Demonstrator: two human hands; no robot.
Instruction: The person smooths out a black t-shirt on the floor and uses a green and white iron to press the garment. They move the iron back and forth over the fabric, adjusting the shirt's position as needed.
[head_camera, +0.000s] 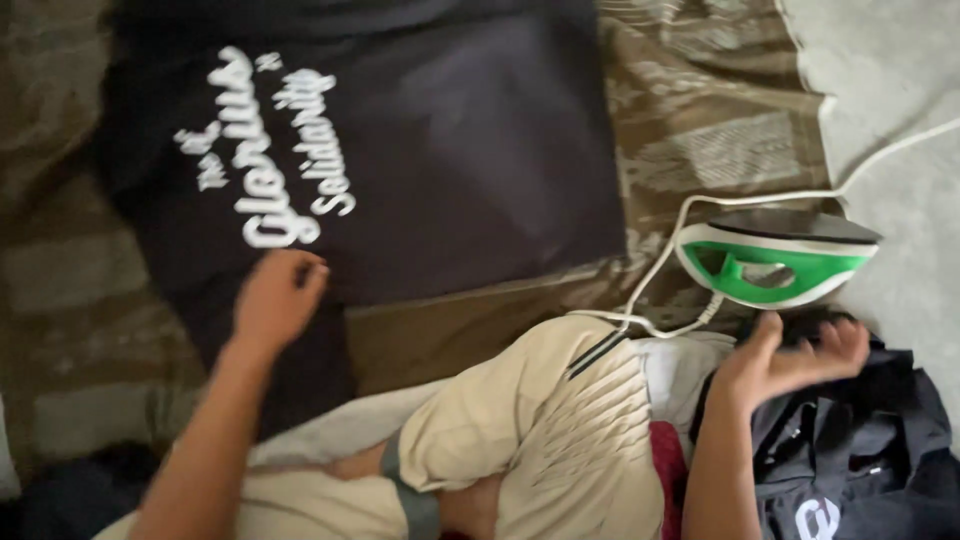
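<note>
A: Where are the hands at this moment?

B: The left hand (275, 300) rests on the lower edge of the dark T-shirt (440, 150), fingers curled together, pressing the cloth and not clamped on it. The right hand (790, 360) is open, fingers apart, above a pile of dark clothes (860, 450) at the person's right side. It holds nothing, as far as I can see.

A: And the T-shirt, how does it lie?

B: It lies spread flat on a brown patterned cloth (720, 130), white lettering upward. It looks smooth, so I judge it is laid out, but whether it is pressed I cannot tell.

A: The iron?

B: The green and white iron (775, 262) stands near the right hand, not touched, beside the T-shirt. Its white cord (660, 260) runs off to the upper right.

A: Any container?

B: None is visible. The pile sits loose beside the knee in beige shorts (560, 420); those clothes seem not yet done.
</note>
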